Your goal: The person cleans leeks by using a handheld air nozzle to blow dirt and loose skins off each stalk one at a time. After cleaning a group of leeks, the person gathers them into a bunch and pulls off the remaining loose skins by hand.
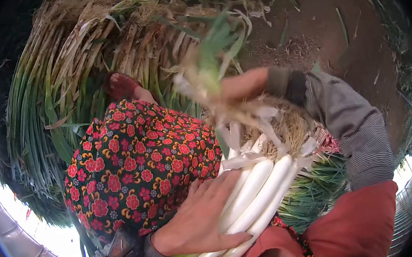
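Several peeled white leeks (259,192) lie across the person's lap, roots up and green ends toward the lower left. My left hand (202,215) rests over their white stalks, fingers spread and thumb lying across them. My right hand (234,87) is above the root ends, wrapped round blurred leaf scraps (213,53), green and pale. Motion smears its fingertips. Shaggy tan roots (290,125) and torn whitish skins hang just below it.
A big pile of unpeeled leeks (41,114) lies at the upper left. A foot (123,85) stands by it. More green leaves (316,192) are at the lower right. Scraps litter the brown ground (325,32). Floral cloth (140,169) covers the knee.
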`<state>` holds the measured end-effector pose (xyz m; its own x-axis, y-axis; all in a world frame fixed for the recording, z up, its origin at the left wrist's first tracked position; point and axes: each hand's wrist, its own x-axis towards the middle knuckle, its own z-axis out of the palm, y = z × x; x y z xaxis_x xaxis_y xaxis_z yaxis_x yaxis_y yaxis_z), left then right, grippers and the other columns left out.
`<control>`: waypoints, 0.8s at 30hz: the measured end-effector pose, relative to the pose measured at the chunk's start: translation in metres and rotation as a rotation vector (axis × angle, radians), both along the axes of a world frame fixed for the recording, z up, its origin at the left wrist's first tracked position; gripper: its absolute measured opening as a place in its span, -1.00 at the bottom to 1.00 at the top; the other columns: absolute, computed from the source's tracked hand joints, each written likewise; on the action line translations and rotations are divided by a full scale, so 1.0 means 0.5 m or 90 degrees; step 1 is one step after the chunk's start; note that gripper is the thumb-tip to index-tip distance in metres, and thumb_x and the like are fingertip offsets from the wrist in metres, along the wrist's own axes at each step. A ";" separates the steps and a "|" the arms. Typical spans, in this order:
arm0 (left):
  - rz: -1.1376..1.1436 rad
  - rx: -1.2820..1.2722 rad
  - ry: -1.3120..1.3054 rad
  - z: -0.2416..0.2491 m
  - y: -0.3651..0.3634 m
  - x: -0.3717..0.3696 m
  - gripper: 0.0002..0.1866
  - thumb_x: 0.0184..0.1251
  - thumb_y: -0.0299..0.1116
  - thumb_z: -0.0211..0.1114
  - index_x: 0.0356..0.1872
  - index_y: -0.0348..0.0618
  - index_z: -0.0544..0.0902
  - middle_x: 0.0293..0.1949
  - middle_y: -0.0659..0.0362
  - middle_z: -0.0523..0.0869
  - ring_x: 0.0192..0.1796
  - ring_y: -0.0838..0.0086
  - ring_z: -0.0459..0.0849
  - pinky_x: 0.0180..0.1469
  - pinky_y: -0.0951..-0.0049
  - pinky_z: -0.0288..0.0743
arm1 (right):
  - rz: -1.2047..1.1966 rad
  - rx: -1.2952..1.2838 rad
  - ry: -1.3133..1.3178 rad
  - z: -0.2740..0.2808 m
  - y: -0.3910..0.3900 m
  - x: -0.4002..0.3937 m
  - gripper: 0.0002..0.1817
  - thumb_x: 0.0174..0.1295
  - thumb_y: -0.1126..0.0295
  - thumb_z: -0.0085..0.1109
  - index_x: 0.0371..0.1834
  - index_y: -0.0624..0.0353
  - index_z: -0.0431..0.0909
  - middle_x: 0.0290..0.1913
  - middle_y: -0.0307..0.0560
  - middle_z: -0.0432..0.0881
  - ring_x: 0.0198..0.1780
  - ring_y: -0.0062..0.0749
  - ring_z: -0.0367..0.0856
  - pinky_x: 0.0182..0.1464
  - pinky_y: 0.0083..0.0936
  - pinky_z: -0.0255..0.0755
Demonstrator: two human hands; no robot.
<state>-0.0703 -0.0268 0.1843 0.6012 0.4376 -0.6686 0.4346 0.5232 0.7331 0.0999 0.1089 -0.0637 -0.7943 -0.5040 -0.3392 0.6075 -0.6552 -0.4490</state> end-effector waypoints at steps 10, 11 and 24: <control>0.074 0.021 -0.004 -0.004 -0.034 -0.019 0.04 0.06 0.01 0.39 0.42 -0.42 0.05 0.32 -0.31 0.28 0.34 -0.20 0.30 0.41 0.08 0.16 | -0.070 1.214 -0.066 0.042 -0.003 0.069 -0.73 0.23 0.11 0.18 -0.31 0.06 0.42 -0.54 -0.03 0.59 -0.51 -0.06 0.64 -0.48 -0.26 0.52; 0.080 0.026 0.003 -0.003 -0.032 -0.022 0.05 0.03 -0.03 0.43 0.42 -0.44 0.06 0.30 -0.32 0.29 0.35 -0.15 0.31 0.41 0.10 0.16 | -0.067 1.288 -0.148 0.028 0.021 0.101 -0.73 0.26 0.10 0.16 -0.32 0.05 0.43 -0.49 -0.06 0.61 -0.51 -0.09 0.65 -0.48 -0.29 0.52; 0.039 0.056 0.008 0.004 -0.027 -0.043 0.13 -0.10 0.01 0.48 0.42 -0.40 0.06 0.27 -0.29 0.31 0.30 -0.14 0.33 0.37 -0.25 0.00 | -0.789 0.437 -0.900 -0.065 0.068 0.749 -0.44 0.31 0.09 0.10 0.31 0.10 0.37 0.22 -0.03 0.49 0.05 -0.31 0.57 0.01 -0.32 0.50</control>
<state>-0.0916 -0.0403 0.1862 0.5637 0.5309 -0.6327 0.4124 0.4828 0.7725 0.4745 0.1430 -0.0963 0.4089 0.4689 -0.7829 0.1270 -0.8788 -0.4600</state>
